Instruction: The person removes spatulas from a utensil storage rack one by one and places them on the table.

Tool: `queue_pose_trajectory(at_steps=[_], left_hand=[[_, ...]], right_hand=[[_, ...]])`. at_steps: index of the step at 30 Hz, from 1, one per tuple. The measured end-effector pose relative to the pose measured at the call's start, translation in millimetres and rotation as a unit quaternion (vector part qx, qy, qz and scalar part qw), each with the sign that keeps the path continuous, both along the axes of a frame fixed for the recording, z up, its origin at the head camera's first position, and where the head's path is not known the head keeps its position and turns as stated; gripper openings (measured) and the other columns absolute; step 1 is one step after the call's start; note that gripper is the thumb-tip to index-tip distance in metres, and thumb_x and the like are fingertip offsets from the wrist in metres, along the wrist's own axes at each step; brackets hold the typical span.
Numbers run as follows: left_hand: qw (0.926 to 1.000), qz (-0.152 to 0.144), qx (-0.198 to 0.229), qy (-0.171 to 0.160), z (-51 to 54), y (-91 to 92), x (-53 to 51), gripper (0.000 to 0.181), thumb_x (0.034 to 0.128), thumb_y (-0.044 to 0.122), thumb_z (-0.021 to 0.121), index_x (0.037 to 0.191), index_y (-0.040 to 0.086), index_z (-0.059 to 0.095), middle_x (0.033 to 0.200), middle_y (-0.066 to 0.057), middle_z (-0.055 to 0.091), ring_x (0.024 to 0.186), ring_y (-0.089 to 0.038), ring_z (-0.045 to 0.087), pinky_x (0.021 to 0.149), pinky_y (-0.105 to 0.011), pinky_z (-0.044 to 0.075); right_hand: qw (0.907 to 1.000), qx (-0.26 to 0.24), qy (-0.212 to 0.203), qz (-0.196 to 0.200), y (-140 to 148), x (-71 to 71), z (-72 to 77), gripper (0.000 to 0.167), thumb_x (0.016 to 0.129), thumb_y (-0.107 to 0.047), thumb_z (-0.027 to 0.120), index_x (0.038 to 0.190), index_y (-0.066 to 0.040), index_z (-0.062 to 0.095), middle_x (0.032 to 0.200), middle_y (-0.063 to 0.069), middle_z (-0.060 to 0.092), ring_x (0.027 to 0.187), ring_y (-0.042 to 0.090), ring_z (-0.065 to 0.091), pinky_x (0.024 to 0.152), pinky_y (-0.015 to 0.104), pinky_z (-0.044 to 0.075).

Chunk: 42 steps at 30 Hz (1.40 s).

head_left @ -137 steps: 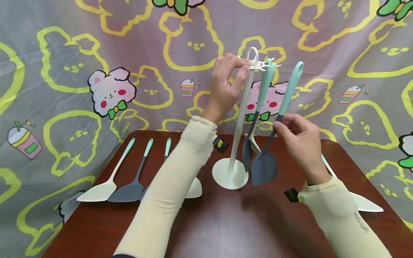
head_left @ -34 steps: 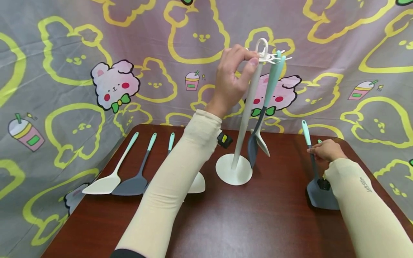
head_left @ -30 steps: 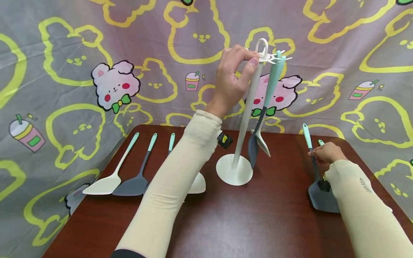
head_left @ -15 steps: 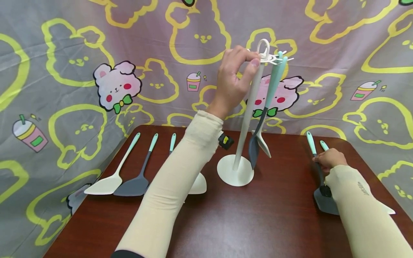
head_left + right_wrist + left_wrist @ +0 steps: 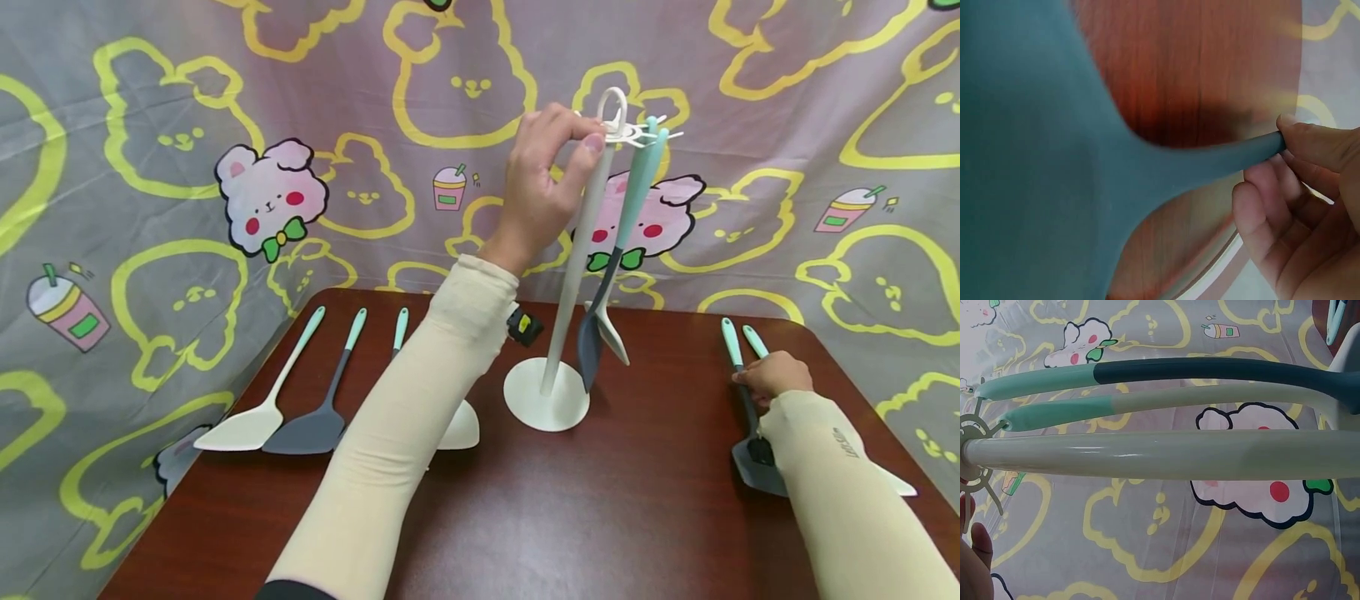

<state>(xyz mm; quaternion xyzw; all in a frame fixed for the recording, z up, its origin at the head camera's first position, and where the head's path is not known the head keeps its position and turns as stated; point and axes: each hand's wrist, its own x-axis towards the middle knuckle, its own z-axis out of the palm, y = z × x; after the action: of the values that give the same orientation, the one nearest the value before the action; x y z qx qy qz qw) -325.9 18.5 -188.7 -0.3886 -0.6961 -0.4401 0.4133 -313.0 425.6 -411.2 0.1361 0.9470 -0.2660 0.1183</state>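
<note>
At the top of the white utensil stand [image 5: 573,275], my left hand [image 5: 551,179] grips the hub between thumb and fingers. A grey-headed utensil [image 5: 1210,367] and a white one [image 5: 1179,400], both with mint handles, hang from its hooks. Over on the right, my right hand [image 5: 778,375] pinches the shaft of a grey spatula [image 5: 1054,156] with a mint handle. Its blade is low at the table, partly covered by my forearm; whether it lies flat there I cannot tell. Just right of it lies a white spatula [image 5: 896,482], mostly hidden under my sleeve.
On the left of the brown table [image 5: 600,517] lie a white spatula [image 5: 243,429], a grey spatula [image 5: 307,432] and a mint-handled utensil [image 5: 401,329] partly behind my left arm. A white blade [image 5: 461,427] shows beside that arm. A patterned curtain [image 5: 360,100] hangs behind.
My right hand has carried the grey spatula from beside the stand to the table's right side. Lately its handle has sunk lower and shifted slightly right. My left hand keeps holding the stand.
</note>
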Motion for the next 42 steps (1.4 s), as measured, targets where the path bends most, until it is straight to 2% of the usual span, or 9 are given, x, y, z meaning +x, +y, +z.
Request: queue_pose_trajectory(at_steps=[9, 16, 24, 31, 42], left_hand=[[1.0000, -0.002, 0.002, 0.001, 1.0, 0.5, -0.3, 0.025, 0.0961, 0.018, 0.051, 0.102, 0.003, 0.070, 0.105, -0.010, 0.068, 0.105, -0.018, 0.055, 0.101, -0.020, 0.035], [1.0000, -0.001, 0.002, 0.003, 1.6, 1.1, -0.5, 0.025, 0.0962, 0.018, 0.051, 0.101, 0.003, 0.070, 0.105, -0.010, 0.068, 0.106, -0.018, 0.055, 0.101, -0.020, 0.035], [0.9998, 0.000, 0.006, 0.016, 4.3, -3.8, -0.8, 0.023, 0.0954, 0.017, 0.053, 0.100, 0.004, 0.071, 0.103, -0.009, 0.069, 0.105, -0.018, 0.056, 0.101, -0.022, 0.035], [1.0000, -0.006, 0.002, 0.007, 5.7, -4.3, -1.0, 0.023, 0.0953, 0.017, 0.053, 0.100, 0.004, 0.071, 0.106, -0.009, 0.069, 0.107, -0.018, 0.056, 0.102, -0.021, 0.034], [0.9999, -0.005, 0.007, 0.015, 5.1, -3.1, 0.9, 0.024, 0.0956, 0.017, 0.051, 0.100, 0.003, 0.070, 0.104, -0.010, 0.069, 0.105, -0.019, 0.056, 0.101, -0.021, 0.034]], right_hand=[[0.9996, 0.022, -0.016, 0.005, 2.3, -0.6, 0.1, 0.029, 0.085, -0.020, 0.073, 0.088, 0.009, 0.072, 0.058, 0.001, 0.063, 0.053, 0.014, 0.062, 0.054, 0.031, 0.052], [0.9982, 0.052, -0.005, 0.030, 3.2, -1.9, -0.2, 0.024, 0.085, -0.022, 0.072, 0.079, 0.001, 0.074, 0.056, -0.002, 0.061, 0.054, 0.014, 0.059, 0.053, 0.030, 0.048], [0.9983, 0.057, -0.004, 0.008, -8.1, -3.0, 4.6, 0.029, 0.086, -0.026, 0.071, 0.066, -0.006, 0.065, 0.055, 0.001, 0.056, 0.059, 0.019, 0.054, 0.054, 0.032, 0.042], [0.9986, 0.041, -0.029, -0.020, -9.1, -2.9, 6.0, 0.032, 0.086, -0.030, 0.070, 0.068, -0.004, 0.065, 0.059, 0.004, 0.057, 0.063, 0.021, 0.055, 0.054, 0.032, 0.042], [0.9993, 0.034, -0.012, -0.011, -0.4, -4.0, 0.0, 0.034, 0.084, -0.032, 0.072, 0.077, 0.002, 0.070, 0.062, 0.005, 0.064, 0.062, 0.020, 0.058, 0.055, 0.032, 0.044]])
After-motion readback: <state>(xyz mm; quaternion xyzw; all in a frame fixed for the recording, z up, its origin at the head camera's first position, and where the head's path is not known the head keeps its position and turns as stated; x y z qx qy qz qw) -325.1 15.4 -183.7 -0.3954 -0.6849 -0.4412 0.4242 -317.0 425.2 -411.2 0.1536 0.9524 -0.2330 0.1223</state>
